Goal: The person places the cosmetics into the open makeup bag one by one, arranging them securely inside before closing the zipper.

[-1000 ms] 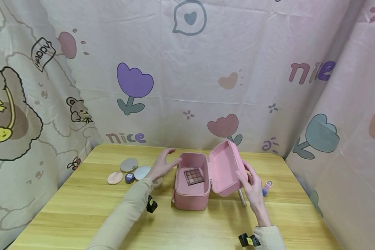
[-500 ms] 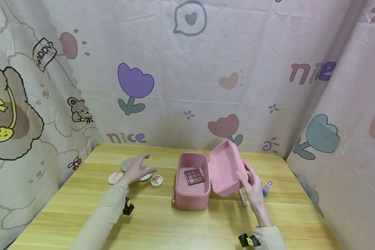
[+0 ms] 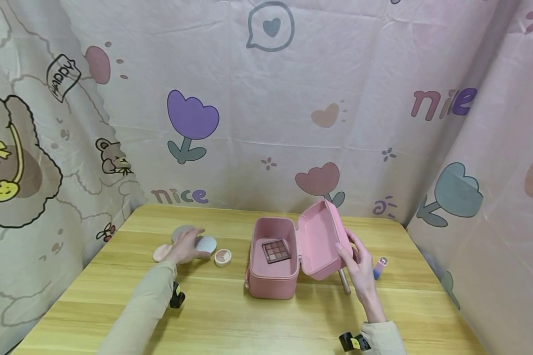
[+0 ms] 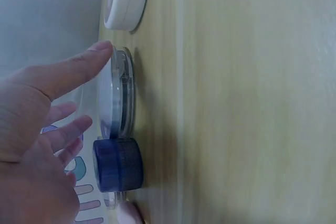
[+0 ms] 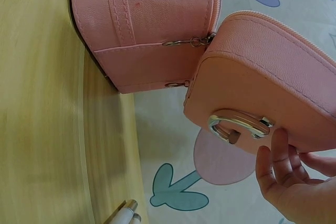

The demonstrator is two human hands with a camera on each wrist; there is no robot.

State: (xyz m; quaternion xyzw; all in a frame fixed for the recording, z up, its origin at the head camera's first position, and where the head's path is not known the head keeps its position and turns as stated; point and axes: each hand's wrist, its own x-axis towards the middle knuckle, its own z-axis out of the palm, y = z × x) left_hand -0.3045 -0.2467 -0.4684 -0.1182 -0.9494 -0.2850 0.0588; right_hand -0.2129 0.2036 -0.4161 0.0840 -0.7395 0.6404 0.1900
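My left hand (image 3: 185, 248) reaches over the cosmetics on the left, thumb and fingers spread about a round white compact (image 3: 206, 244). In the left wrist view the thumb tip is right at the compact's edge, and a dark blue jar (image 4: 118, 164) stands beside it, hidden by the hand in the head view. My right hand (image 3: 359, 261) holds the lid (image 3: 322, 241) of a pink makeup case (image 3: 273, 287) tilted open, thumb over the rim and fingers behind. Inside the case lies an eyeshadow palette (image 3: 276, 250).
Near the left hand lie a pink powder puff (image 3: 161, 253), a round grey disc (image 3: 182, 230) and a small tricolour pot (image 3: 223, 257). Slim silvery tubes (image 3: 344, 282) lie under the lid. A pink-and-blue tube (image 3: 380, 267) lies at the right. A printed curtain (image 3: 266, 113) hangs behind the table.
My left hand has moved from beside the case leftward, then down to the white compact, uncovering the tricolour pot. The right hand and the lid have stayed put.
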